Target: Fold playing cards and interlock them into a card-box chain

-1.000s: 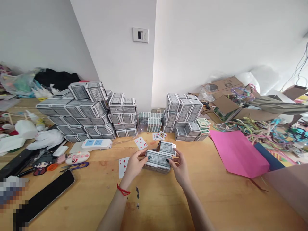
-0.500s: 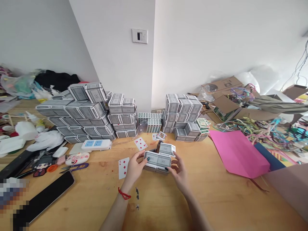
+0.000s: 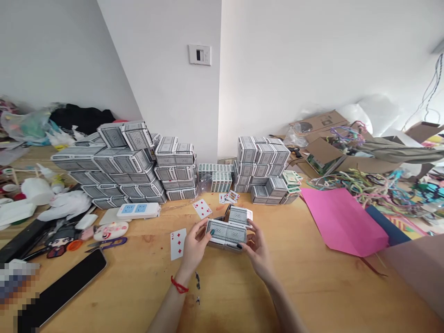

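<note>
A box-like block of grey-backed playing cards is between my two hands, low over the middle of the table. My left hand grips its left end, thumb on top near the edge. At the right end my right hand holds it, with the thumb at the front edge and fingers curled behind. Just behind the block is a smaller grey-backed card piece with a dark gap on its left; whether the two are joined I cannot tell. A three of diamonds lies face up beside my left hand.
Tall stacks of similar card blocks stand at left and right. Green-edged card decks sit between them. A power strip, scissors and a phone lie left. Pink paper lies right, near tangled cords.
Both hands keep their hold on the card block, which stays in nearly the same place. Only the camera view has shifted slightly.
</note>
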`<action>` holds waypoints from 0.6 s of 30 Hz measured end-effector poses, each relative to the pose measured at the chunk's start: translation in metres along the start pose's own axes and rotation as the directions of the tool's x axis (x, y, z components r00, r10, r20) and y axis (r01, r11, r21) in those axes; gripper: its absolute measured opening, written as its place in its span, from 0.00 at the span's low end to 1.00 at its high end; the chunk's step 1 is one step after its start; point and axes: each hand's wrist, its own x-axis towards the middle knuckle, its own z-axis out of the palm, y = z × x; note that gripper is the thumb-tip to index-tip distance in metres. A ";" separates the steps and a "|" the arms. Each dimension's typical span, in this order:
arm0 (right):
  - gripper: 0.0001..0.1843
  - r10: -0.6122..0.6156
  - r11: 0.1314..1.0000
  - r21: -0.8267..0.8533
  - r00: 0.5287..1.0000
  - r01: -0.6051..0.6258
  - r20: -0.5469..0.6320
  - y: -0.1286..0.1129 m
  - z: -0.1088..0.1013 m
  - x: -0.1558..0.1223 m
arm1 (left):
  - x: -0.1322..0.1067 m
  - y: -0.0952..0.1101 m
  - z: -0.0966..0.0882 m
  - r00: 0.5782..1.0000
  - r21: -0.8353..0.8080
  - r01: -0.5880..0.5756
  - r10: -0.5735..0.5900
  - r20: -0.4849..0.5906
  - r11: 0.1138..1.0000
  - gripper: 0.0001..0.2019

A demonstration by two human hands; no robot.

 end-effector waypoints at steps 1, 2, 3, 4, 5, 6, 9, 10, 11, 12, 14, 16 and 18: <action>0.34 -0.013 1.000 -0.017 1.000 0.013 0.002 0.000 0.000 -0.001 | 0.000 0.000 0.000 1.000 -0.008 -0.008 0.008 0.002 1.000 0.19; 0.34 -0.027 0.999 -0.033 1.000 0.027 0.004 0.001 -0.001 -0.002 | -0.001 -0.001 0.001 1.000 -0.015 -0.017 0.017 0.004 1.000 0.20; 0.34 -0.042 0.998 -0.047 0.999 0.042 0.005 0.002 -0.001 -0.002 | -0.001 -0.001 0.001 1.000 -0.021 -0.025 0.025 0.004 0.999 0.20; 0.33 -0.057 0.997 -0.057 0.998 0.058 0.007 0.002 -0.002 -0.002 | -0.001 -0.002 0.001 0.999 -0.025 -0.034 0.034 0.003 0.999 0.20; 0.33 -0.071 0.995 -0.062 0.997 0.072 0.011 0.003 -0.002 -0.002 | -0.002 -0.002 0.002 0.999 -0.028 -0.042 0.042 0.002 0.999 0.20; 0.33 -0.083 0.994 -0.064 0.996 0.083 0.014 0.003 -0.002 -0.002 | -0.002 -0.003 0.002 0.999 -0.030 -0.051 0.051 0.001 0.998 0.21; 0.34 -0.096 0.994 -0.045 0.995 0.096 0.020 0.005 -0.002 -0.001 | -0.003 -0.006 0.002 0.997 -0.030 -0.082 0.081 -0.014 0.996 0.21; 0.35 -0.094 0.995 -0.033 0.995 0.094 0.020 0.006 -0.002 -0.001 | -0.003 -0.008 0.001 0.996 -0.029 -0.092 0.092 -0.020 0.995 0.21; 0.36 -0.090 0.996 -0.020 0.996 0.090 0.018 0.006 -0.002 -0.001 | -0.004 -0.009 0.001 0.994 -0.028 -0.103 0.102 -0.025 0.994 0.21; 0.36 -0.086 0.996 -0.008 0.996 0.086 0.017 0.007 -0.002 -0.001 | -0.004 -0.010 0.001 0.993 -0.026 -0.112 0.112 -0.029 0.993 0.21; 0.37 -0.083 0.997 0.012 0.997 0.083 0.012 0.007 -0.001 -0.002 | -0.005 -0.011 0.001 0.992 -0.026 -0.125 0.124 -0.030 0.992 0.20; 0.37 -0.084 0.996 0.016 0.997 0.083 0.003 0.007 -0.001 -0.003 | -0.006 -0.012 0.001 0.991 -0.036 -0.132 0.131 -0.034 0.991 0.20; 0.37 -0.081 0.997 0.010 0.997 0.082 -0.007 0.006 0.000 -0.002 | -0.006 -0.013 0.002 0.990 -0.053 -0.139 0.136 -0.042 0.989 0.20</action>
